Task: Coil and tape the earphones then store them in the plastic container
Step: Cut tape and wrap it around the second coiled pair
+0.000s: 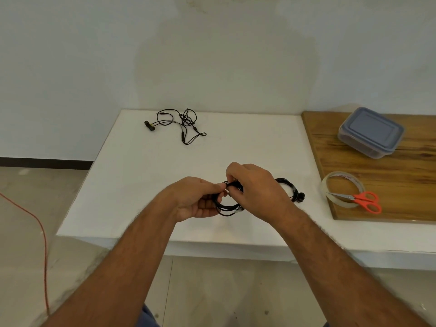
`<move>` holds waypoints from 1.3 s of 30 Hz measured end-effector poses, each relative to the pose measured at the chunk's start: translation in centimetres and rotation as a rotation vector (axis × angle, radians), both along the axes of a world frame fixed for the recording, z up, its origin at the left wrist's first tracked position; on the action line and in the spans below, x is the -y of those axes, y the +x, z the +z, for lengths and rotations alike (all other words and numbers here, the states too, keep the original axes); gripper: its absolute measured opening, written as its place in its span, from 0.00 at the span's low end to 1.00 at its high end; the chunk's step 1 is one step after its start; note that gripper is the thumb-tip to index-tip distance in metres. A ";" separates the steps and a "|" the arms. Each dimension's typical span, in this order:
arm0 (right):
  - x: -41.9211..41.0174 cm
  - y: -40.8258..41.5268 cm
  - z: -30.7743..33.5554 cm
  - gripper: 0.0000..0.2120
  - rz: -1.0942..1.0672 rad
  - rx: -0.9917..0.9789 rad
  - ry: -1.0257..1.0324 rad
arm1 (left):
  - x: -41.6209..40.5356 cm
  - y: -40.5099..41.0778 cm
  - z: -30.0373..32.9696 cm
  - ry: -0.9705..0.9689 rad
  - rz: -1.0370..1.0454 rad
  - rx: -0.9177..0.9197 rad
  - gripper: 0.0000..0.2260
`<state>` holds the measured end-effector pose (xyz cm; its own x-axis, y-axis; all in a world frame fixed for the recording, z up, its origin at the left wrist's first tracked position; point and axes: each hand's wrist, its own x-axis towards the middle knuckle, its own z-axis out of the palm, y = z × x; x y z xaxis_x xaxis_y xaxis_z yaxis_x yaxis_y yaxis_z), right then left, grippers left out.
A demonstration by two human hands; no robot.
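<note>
Both hands meet over the white table near its front edge. My left hand and my right hand each pinch the top of a black coiled earphone cable, whose loops hang below my fingers. A second black coil with an earbud lies on the table just right of my right hand. A loose, tangled black earphone set lies at the far left of the table. The plastic container, with its grey-blue lid on, stands at the back right.
A wooden board covers the table's right side and carries the container, a roll of clear tape and orange-handled scissors lying across the roll. An orange cord runs over the floor on the left.
</note>
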<state>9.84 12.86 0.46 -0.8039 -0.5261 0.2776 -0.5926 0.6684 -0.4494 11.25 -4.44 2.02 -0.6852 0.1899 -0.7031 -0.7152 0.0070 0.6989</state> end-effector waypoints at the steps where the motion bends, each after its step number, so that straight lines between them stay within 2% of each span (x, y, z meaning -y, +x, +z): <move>1: 0.0 0.0 0.0 0.05 -0.001 -0.018 -0.003 | 0.0 0.0 0.0 0.005 0.004 -0.001 0.08; 6: 0.3 0.1 0.0 0.07 -0.009 -0.089 -0.009 | 0.3 -0.1 0.1 0.015 0.006 -0.005 0.08; 13: 0.3 0.0 0.0 0.07 -0.016 -0.061 -0.031 | 0.0 -0.1 0.0 0.064 0.045 -0.002 0.06; 21: -0.3 -0.2 -0.3 0.07 -0.024 0.075 -0.056 | -0.5 0.2 -0.2 -0.002 0.070 -0.067 0.04; 26: -0.4 -0.2 -0.2 0.10 -0.039 0.136 -0.079 | -0.8 0.3 -0.3 -0.091 0.079 -0.154 0.04; 31: -0.7 -0.2 0.1 0.09 -0.058 0.295 -0.118 | -1.0 0.4 -0.6 -0.209 0.065 -0.256 0.05; 35: -1.2 -0.4 0.1 0.03 -0.101 0.419 -0.200 | -1.1 0.5 -0.8 -0.278 0.037 -0.298 0.05; 39: -1.3 -0.6 0.2 0.06 -0.143 0.516 -0.241 | -1.5 0.7 -0.9 -0.333 -0.026 -0.347 0.05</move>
